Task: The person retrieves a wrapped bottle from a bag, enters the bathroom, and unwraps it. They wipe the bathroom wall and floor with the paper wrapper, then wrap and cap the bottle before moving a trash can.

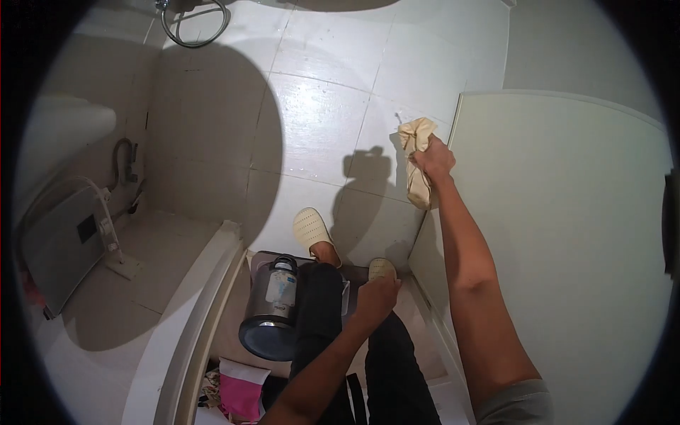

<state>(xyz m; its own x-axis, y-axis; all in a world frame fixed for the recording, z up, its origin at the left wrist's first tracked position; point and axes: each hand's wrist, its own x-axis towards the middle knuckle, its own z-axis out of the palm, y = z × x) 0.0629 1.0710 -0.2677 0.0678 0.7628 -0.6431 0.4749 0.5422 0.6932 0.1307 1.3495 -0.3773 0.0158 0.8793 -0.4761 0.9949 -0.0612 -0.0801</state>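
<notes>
My right hand is closed around a tan cloth, which hangs bunched up beside the edge of the pale door, over the tiled floor. My left hand is near my knee, above one of the cream slippers, with its fingers curled. What it holds, if anything, is hidden. Left of my legs stands a metal bin with a bottle on or against it.
Pale floor tiles spread ahead. A coiled shower hose lies at the top left. At the left are a grey scale-like panel and a white frame. Pink fabric lies at the bottom.
</notes>
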